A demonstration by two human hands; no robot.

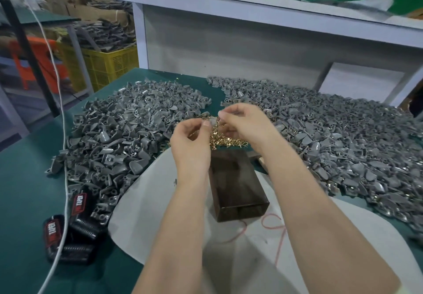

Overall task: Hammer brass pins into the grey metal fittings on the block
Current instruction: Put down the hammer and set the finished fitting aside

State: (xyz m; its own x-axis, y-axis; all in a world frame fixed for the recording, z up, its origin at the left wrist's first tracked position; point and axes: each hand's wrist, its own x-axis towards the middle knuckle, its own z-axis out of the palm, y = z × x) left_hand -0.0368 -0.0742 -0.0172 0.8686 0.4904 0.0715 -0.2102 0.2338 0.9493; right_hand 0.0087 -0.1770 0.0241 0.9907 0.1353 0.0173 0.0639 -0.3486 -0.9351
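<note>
We start with the small pale-grey metal fitting (213, 120), held in the air just beyond the far end of the dark brown rectangular block (238, 186) and above the loose heap of small brass pins (220, 137) that lies past that same end. Our left hand (191, 142) pinches the fitting between thumb and forefinger, with the other fingers curled in. Our right hand (246, 122) meets it from the opposite side, fingertips narrowed onto the same piece. The piece is blurred, so we cannot tell whether a pin already sits in it. The top of the block carries no fitting that we can see, and neither hand holds a hammer, so we judge this round to be at the pairing stage. Seating the fitting on the block and striking the pin are both left to do. The block rests on a white curved sheet (155, 213). To the left of the block spreads a broad heap of dull grey fittings (119, 129). To its right is a larger heap of grey fittings (343, 140), where some pieces along the near edge glint. We cannot say which heap, if either, is finished work, but the quantity suggests a long run remains. Further left of the block, on the green table top (23, 202), lie black cases with red labels (79, 204), and a white cable (65, 168) crosses them.
</note>
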